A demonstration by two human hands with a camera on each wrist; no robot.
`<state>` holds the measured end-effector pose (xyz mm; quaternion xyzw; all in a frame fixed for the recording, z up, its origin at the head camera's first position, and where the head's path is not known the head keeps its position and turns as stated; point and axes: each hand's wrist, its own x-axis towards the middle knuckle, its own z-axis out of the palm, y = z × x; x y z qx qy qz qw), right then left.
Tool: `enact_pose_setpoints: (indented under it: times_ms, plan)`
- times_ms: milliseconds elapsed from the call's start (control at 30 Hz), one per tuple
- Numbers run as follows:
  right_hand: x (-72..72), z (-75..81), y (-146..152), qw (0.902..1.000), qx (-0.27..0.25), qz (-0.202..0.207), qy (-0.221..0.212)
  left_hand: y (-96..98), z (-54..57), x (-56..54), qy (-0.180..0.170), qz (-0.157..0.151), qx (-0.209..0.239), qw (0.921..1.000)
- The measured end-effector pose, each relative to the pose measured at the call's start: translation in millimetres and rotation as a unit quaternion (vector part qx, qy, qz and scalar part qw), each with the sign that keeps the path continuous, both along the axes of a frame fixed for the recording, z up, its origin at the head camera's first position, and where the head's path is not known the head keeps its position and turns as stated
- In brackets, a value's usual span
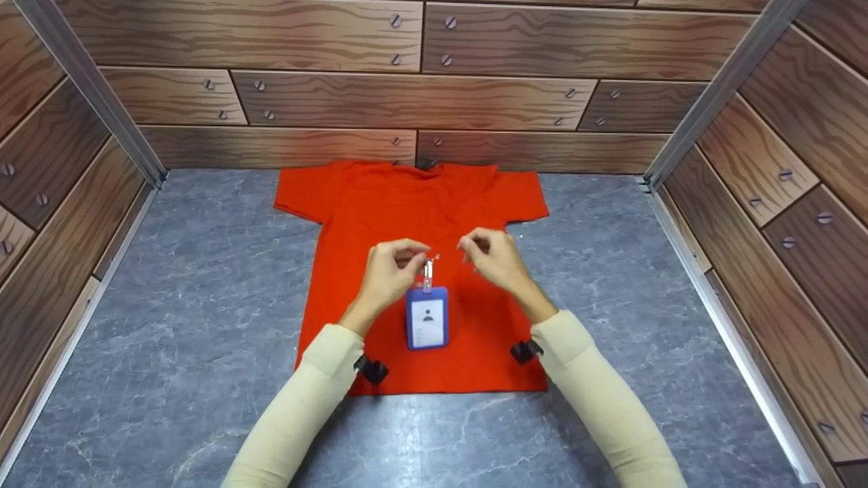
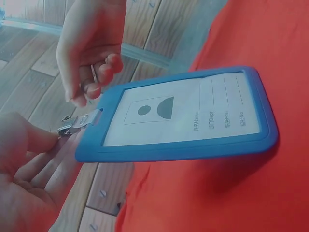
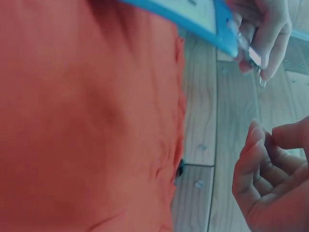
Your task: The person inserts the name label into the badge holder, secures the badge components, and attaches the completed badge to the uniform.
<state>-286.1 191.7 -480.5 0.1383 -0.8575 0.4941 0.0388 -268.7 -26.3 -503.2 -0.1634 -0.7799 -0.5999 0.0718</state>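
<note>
A blue badge holder (image 1: 409,318) with a white card (image 2: 183,113) hangs over the red T-shirt (image 1: 380,196) by a clear strap and a metal clip (image 2: 65,126). My left hand (image 1: 392,271) pinches that clip between thumb and fingers; in the right wrist view, the clip's end (image 3: 262,81) pokes out past the fingertips. To the right of the clip, my right hand (image 1: 498,257) hovers over the shirt, apart from the badge. Its fingers (image 3: 251,159) bend loosely, the thumb a little away from them, and no object shows between them.
The T-shirt lies spread flat on a grey marbled surface (image 1: 203,291), collar toward the back wall (image 1: 407,102). Wood-patterned panels (image 1: 766,176) stand at both sides, with metal strips (image 1: 732,339) along their lower edges. Each wrist carries a small black camera (image 1: 371,370).
</note>
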Motion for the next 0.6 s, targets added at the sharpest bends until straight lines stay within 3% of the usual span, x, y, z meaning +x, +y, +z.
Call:
enact_pose_setpoints:
  times_ms: [333,600]
  plan:
    - [-38.7,-14.4,7,0.9904,0.122,-0.065,0.011,-6.2,-3.2,-34.9,-0.026,0.026,-0.055,0.9978]
    - [-73.6,-26.4,7,0.9819,0.156,-0.107,-0.012,-4.1,-6.9,-69.5,-0.045,0.044,-0.094,0.9936]
